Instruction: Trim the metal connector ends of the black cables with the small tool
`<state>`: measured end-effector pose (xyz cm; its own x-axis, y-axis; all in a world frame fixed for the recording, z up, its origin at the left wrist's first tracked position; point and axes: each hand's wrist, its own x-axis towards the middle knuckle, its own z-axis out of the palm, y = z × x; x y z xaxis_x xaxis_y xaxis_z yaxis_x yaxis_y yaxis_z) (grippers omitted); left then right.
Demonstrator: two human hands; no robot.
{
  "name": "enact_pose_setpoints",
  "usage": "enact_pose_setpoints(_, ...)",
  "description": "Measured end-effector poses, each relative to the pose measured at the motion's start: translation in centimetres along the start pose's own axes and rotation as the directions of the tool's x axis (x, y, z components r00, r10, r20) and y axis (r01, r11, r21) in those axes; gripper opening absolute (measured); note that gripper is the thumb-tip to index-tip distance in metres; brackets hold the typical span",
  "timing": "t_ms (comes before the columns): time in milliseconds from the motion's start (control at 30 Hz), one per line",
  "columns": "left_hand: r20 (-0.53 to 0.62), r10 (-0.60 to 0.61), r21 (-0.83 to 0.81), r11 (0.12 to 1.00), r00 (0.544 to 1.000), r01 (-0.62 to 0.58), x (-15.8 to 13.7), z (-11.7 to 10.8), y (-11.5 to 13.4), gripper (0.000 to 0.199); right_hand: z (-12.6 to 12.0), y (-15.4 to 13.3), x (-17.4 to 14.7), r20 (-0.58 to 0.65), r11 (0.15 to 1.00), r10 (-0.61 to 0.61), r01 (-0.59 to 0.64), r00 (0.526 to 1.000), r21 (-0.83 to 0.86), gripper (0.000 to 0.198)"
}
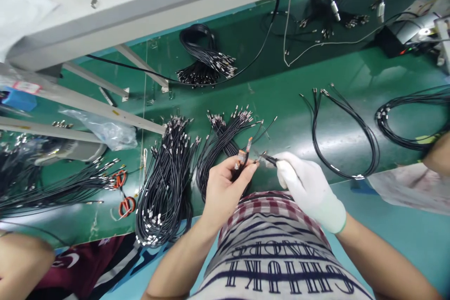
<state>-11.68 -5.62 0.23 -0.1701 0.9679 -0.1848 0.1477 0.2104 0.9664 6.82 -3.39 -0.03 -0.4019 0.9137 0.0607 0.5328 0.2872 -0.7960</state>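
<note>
The cable ends (pixel 241 158) are in front of the waist, just above the near side of the green table (pixel 281 103). They are pinched between the thumb and fingers of the bare left hand (pixel 227 185), probably so that the tips are kept steady and exposed. By the gloved right hand (pixel 304 183) a slim dark tool (pixel 270 159) is grasped, with its point turned toward these ends; whether they are touched by it cannot be told. Just beyond the left hand, a smaller cable bundle (pixel 225 136) is laid with its connectors away from the body, perhaps for easy sorting. Beside it, a large cable bundle (pixel 165 187) is lying, and then the orange-handled scissors (pixel 127 206), seemingly within reach. To the right, a looped cable set (pixel 357 177) is placed apart, perhaps to avoid tangling.
</note>
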Motion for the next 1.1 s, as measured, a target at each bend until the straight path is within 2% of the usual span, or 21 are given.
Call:
enact_pose_setpoints(67, 0.003, 0.005, -0.001, 1.000, 1.000, -0.005, 0.1, 0.0, -0.1, 0.021, 0.3, 0.0, 0.0, 0.029, 0.999, 0.004, -0.005, 1.000, 0.040, 0.031)
enact_pose_setpoints(133, 0.015, -0.001, -0.033, 0.999, 1.000, 0.001, 0.2, 0.0, -0.1, 0.021, 0.4, 0.2, -0.2, 0.064, 0.986, 0.035, -0.045, 0.997, 0.158, 0.033)
enact_pose_setpoints(200, 0.024, -0.007, -0.080, 0.997, 1.000, 0.009, 0.3, -0.1, -0.1, 0.019, 0.2, 0.5, -0.2, 0.052, 0.956, 0.078, -0.089, 0.996, 0.280, 0.035)
enact_pose_setpoints(267, 0.033, -0.002, -0.115, 0.993, 0.999, 0.006, 0.4, -0.2, 0.0, 0.019, 0.0, 1.0, -0.2, 0.000, 0.948, 0.092, -0.088, 0.996, 0.305, 0.035)
enact_pose_setpoints(400, 0.034, 0.011, -0.166, 0.986, 0.999, -0.005, 0.5, -0.5, -0.2, 0.017, 0.4, 1.8, 0.2, -0.095, 0.993, -0.027, 0.038, 0.995, 0.111, 0.027)
enact_pose_setpoints(567, 0.102, -0.025, -0.255, 0.966, 0.995, 0.051, 0.4, -0.7, -0.2, 0.022, 1.6, 1.7, 0.8, -0.125, 0.972, -0.227, 0.216, 0.966, -0.092, 0.027)
enact_pose_setpoints(667, 0.110, -0.014, -0.238, 0.970, 0.994, 0.040, 0.4, -0.8, 0.0, 0.025, 2.1, 1.4, 1.4, -0.123, 0.944, -0.297, 0.272, 0.947, -0.185, 0.030)
enact_pose_setpoints(767, 0.087, -0.017, -0.242, 0.970, 0.996, 0.038, 0.6, -0.8, -0.1, 0.028, 2.4, 1.2, 1.9, -0.147, 0.920, -0.325, 0.276, 0.934, -0.278, 0.028)
enact_pose_setpoints(833, 0.078, -0.025, -0.244, 0.969, 0.997, 0.043, 0.8, -0.8, -0.2, 0.028, 2.3, 1.2, 2.1, -0.195, 0.928, -0.309, 0.251, 0.931, -0.276, 0.027)
enact_pose_setpoints(967, 0.071, -0.027, -0.226, 0.973, 0.997, 0.042, 1.0, -1.4, -0.3, 0.027, 1.7, 1.3, 1.9, -0.339, 0.986, -0.169, 0.160, 0.925, -0.056, 0.024)
enact_pose_setpoints(1033, 0.005, 0.005, -0.226, 0.974, 1.000, -0.004, 2.0, -2.5, -0.4, 0.025, 1.4, 1.8, 1.8, -0.389, 0.992, -0.109, 0.125, 0.915, 0.017, 0.022)
enact_pose_setpoints(1100, -0.106, 0.067, -0.222, 0.971, 0.992, -0.089, 4.2, -4.2, -0.9, 0.025, 1.3, 2.5, 1.7, -0.418, 0.994, -0.074, 0.103, 0.905, 0.047, 0.021)
